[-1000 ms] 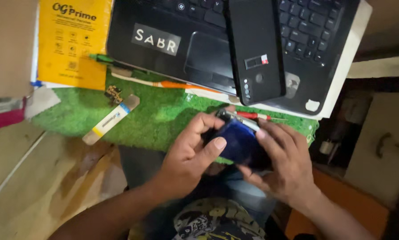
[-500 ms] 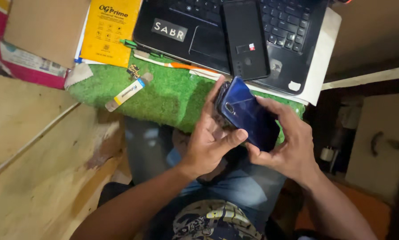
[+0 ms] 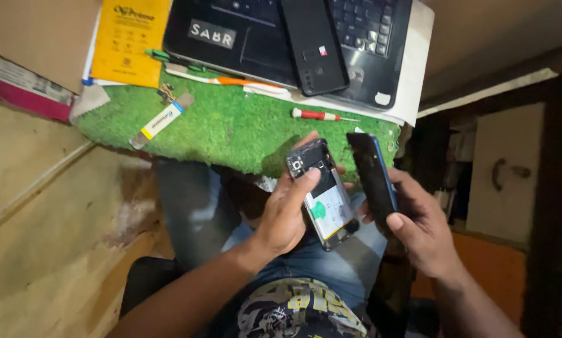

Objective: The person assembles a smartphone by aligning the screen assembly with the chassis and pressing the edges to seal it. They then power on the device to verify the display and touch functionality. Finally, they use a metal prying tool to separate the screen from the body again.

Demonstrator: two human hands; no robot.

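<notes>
The left hand (image 3: 287,213) grips the opened phone body (image 3: 323,194), insides tilted up toward the camera so its parts show, thumb pinning the top edge. The right hand (image 3: 418,231) clasps the detached back cover (image 3: 373,178) edge-on just beside it, over the lap, below the green mat (image 3: 231,125).

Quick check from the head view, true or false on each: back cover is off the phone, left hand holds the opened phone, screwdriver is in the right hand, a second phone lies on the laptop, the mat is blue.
1. The back cover is off the opened phone. True.
2. The left hand holds the opened phone. True.
3. The red-handled screwdriver is in the right hand. False: it lies on the mat; the right hand holds the back cover.
4. A black phone lies on the laptop. True.
5. The mat is blue. False: it is green.
</notes>
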